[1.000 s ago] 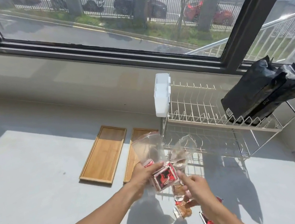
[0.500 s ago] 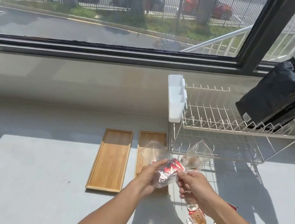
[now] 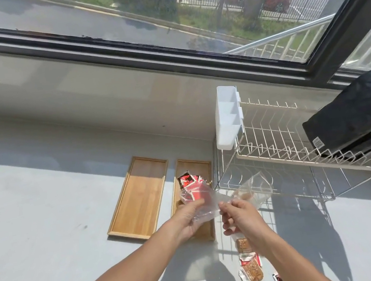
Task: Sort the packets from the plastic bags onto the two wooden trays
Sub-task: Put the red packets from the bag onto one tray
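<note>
Plastic bags [image 3: 214,199] gripped, both hands raised over tray [image 3: 194,167].

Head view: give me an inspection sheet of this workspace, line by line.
Surface: pale grey counter, half in sun, half in shade.
Job's things: two rectangular wooden trays side by side; left tray bare; right tray holds red packets. Clear plastic bag of red packets held over the right tray. Second clear plastic bag in the right hand.
Clutter: brown biscuit packets loose on the counter; white wire dish rack with a white plastic caddy; black foil bag on the rack.
Grippers: left hand gripping the bag; right hand pinching the second bag.
Cables: nothing seen.
Surroundings: dark-framed window, street and parked cars outside.
</note>
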